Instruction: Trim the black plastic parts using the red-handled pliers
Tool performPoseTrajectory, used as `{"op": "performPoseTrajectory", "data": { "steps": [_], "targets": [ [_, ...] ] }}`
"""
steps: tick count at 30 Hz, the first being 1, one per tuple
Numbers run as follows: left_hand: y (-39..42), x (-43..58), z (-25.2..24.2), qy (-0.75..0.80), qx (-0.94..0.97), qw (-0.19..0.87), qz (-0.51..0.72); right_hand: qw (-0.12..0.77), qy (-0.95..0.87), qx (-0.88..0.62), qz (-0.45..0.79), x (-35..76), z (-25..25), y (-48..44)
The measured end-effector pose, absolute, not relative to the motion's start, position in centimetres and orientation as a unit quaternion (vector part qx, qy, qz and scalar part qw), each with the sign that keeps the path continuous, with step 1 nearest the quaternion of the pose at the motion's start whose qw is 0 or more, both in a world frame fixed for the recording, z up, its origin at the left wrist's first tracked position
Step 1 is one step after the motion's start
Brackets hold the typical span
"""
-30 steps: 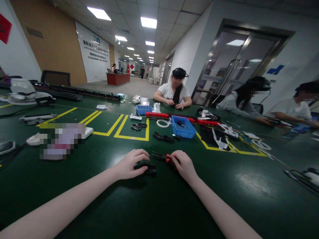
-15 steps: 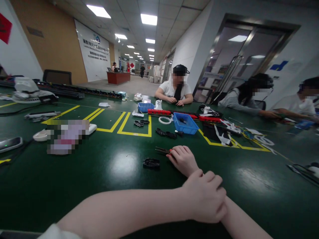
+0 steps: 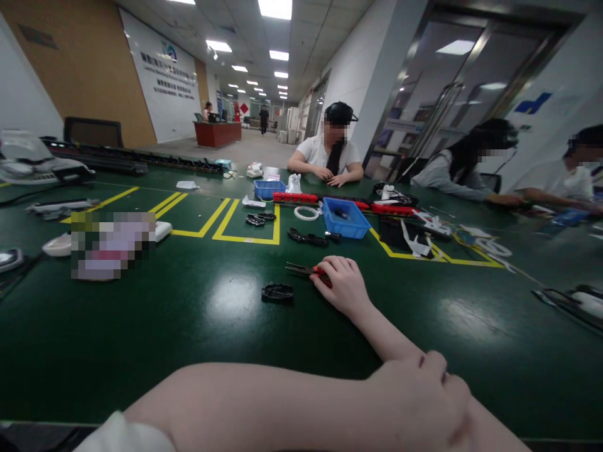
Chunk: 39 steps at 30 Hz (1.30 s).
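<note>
My right hand point(image 3: 343, 284) lies over the red-handled pliers point(image 3: 308, 271) on the green table, fingers curled around the handles, with the jaws pointing left. My left hand point(image 3: 431, 389), slightly blurred, crosses in front of me and is wrapped round my right forearm point(image 3: 386, 333). Left of the pliers, apart from both hands, rests a black plastic shell-like part point(image 3: 277, 292) with a hollow upper side. More black parts point(image 3: 307, 237) lie farther back, beside a blue bin point(image 3: 346, 220) that has a dark item inside.
A white ring point(image 3: 306, 213), a smaller blue bin point(image 3: 269, 188) and a red strip point(image 3: 296, 198) are beyond. Left are a white device point(image 3: 162, 231) and a blurred-out object point(image 3: 115, 248). A person point(image 3: 327, 154) sits opposite; others sit at right. Yellow tape point(image 3: 245, 239) marks the table point(image 3: 188, 326).
My left hand has slid from near my right wrist down along the forearm toward me. My right hand stays on the pliers. The view has shifted slightly.
</note>
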<state>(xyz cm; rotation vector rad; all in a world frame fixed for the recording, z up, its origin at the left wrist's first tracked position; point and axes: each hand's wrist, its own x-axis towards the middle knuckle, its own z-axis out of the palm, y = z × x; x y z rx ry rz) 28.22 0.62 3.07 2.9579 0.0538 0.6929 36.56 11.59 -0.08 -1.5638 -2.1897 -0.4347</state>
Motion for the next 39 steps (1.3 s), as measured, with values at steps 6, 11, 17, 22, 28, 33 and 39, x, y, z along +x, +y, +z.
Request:
{"op": "performPoseTrajectory", "data": {
  "steps": [6, 11, 17, 22, 28, 33, 39],
  "targets": [
    [4.2, 24.3, 4.3, 0.023, 0.976, 0.038, 0.212, 0.19, -0.783, -0.582, -0.11, 39.1, -0.9, 12.0],
    [10.8, 20.1, 5.9, 0.127, 0.971, 0.044, 0.198, 0.17, -0.803, -0.565, -0.084, 40.4, -0.7, 11.6],
    [15.3, 14.0, 4.5, 0.235, 0.949, 0.109, 0.182, 0.156, -0.796, -0.576, -0.098, 40.3, 0.5, 11.2],
    [16.8, 10.4, 2.9, 0.259, 0.927, 0.199, 0.183, 0.16, -0.779, -0.595, -0.116, 40.6, 0.9, 10.9],
    [17.5, 8.0, 1.2, 0.245, 0.896, 0.308, 0.206, 0.171, -0.775, -0.592, -0.141, 40.1, 0.6, 10.8],
    [17.4, 7.7, 0.0, 0.226, 0.888, 0.328, 0.229, 0.183, -0.778, -0.569, -0.195, 39.3, 0.5, 11.0],
    [17.3, 8.0, -0.4, 0.205, 0.901, 0.318, 0.214, 0.209, -0.792, -0.521, -0.241, 38.6, 0.3, 11.0]
  ]
}}
